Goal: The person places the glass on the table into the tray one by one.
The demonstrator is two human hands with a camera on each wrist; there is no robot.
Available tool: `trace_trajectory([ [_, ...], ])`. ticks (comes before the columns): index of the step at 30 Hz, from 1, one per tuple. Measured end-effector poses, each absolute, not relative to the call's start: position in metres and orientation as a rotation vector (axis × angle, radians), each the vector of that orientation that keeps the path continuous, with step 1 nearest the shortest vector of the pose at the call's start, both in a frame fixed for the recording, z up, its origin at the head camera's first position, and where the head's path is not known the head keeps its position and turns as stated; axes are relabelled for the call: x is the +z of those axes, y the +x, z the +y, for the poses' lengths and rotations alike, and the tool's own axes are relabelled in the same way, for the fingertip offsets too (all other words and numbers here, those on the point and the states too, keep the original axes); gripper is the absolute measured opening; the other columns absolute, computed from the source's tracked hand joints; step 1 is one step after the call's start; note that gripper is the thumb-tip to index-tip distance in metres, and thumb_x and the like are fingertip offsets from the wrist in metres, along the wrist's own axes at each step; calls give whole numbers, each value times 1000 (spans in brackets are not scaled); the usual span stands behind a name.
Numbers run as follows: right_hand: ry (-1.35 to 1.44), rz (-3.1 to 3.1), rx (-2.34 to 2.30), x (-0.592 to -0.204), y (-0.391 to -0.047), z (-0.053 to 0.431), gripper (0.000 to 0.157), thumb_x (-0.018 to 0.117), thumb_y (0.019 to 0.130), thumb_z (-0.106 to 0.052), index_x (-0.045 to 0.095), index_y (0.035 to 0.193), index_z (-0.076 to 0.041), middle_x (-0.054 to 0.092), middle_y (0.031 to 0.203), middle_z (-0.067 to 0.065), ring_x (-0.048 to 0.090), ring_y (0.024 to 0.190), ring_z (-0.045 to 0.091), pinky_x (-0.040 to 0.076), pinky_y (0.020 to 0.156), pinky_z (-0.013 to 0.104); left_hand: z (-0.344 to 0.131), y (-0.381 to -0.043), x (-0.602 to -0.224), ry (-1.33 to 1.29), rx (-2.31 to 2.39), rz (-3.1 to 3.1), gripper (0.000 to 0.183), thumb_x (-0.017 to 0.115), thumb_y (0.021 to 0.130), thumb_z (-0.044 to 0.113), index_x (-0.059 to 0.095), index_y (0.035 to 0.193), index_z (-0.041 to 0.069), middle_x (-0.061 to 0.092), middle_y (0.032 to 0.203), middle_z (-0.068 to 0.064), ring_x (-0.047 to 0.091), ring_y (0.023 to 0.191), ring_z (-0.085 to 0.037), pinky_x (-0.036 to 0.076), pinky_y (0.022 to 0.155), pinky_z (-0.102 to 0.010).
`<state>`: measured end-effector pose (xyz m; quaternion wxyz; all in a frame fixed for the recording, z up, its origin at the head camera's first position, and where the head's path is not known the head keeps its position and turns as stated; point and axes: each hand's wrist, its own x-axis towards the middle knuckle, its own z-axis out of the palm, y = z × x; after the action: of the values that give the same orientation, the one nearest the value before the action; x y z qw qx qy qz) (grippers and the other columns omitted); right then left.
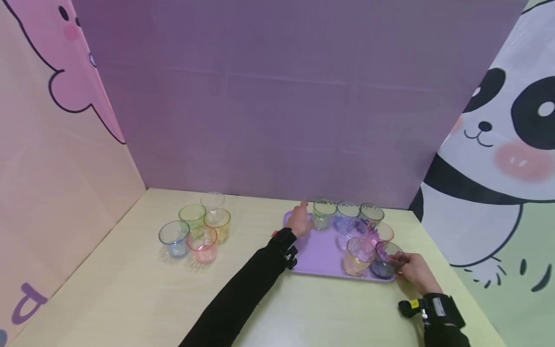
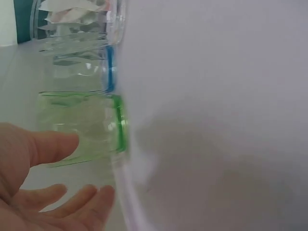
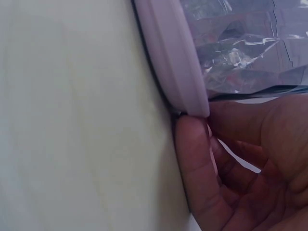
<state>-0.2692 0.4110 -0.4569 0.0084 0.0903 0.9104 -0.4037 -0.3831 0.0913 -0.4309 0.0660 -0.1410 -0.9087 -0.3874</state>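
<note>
A purple tray [image 1: 318,255] lies on the table, carrying several clear tinted glasses. At its back left, my left hand [image 1: 299,221] is beside a green-rimmed glass [image 1: 323,217]. In the left wrist view the thumb overlaps that green glass [image 2: 96,127], while the other fingers [image 2: 98,204] stay loosely spread below it. My right hand [image 1: 418,272] is at the tray's front right corner, next to a dark grey glass [image 1: 386,265]. There the thumb and index finger [image 3: 195,159] pinch the tray's rim [image 3: 178,62], as the right wrist view shows.
Left of the tray, several more glasses stand grouped on the table: a blue one [image 1: 175,243], a red-rimmed one [image 1: 204,248], a yellow one [image 1: 222,226] and others behind. A purple wall [image 1: 260,120] rises at the table's back edge, with printed panels on both sides.
</note>
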Motion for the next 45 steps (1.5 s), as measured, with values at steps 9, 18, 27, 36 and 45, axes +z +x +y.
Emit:
trace_trajectory([
  [9, 289, 2837, -1258, -456, -268, 413, 41, 43, 74, 15, 51, 114, 16, 53, 113, 32, 58, 89, 29, 53, 65, 33, 70, -367, -408, -549, -975, -2862, 57, 69, 77, 25, 47, 125, 1, 59, 114, -16, 56, 103, -27, 47, 85, -35],
  [18, 291, 2826, -1263, -458, -266, 414, 39, 44, 75, 14, 51, 114, 17, 53, 115, 32, 58, 90, 30, 53, 67, 34, 42, -349, -387, -543, -972, -2924, 60, 69, 78, 29, 48, 127, 2, 57, 120, -15, 55, 106, -27, 46, 87, -37],
  [27, 276, 2838, -1279, -459, -265, 416, 40, 45, 74, 14, 52, 113, 17, 51, 118, 32, 59, 92, 30, 54, 67, 34, 8, -339, -374, -553, -906, -2918, 53, 65, 82, 32, 51, 125, 4, 57, 121, -12, 54, 107, -27, 45, 86, -38],
  [36, 254, 2842, -1306, -463, -266, 412, 39, 45, 74, 15, 52, 112, 18, 53, 116, 32, 60, 89, 29, 54, 66, 34, -34, -332, -381, -403, -745, -2862, 54, 64, 82, 37, 53, 124, 5, 59, 117, -13, 55, 106, -28, 46, 84, -41],
  [45, 279, 2831, -1283, -459, -269, 411, 41, 43, 74, 14, 52, 114, 17, 52, 116, 32, 59, 89, 28, 53, 66, 34, -68, -317, -384, -267, -506, -2776, 47, 66, 80, 34, 57, 112, 1, 59, 95, -18, 57, 85, -36, 49, 65, -46],
])
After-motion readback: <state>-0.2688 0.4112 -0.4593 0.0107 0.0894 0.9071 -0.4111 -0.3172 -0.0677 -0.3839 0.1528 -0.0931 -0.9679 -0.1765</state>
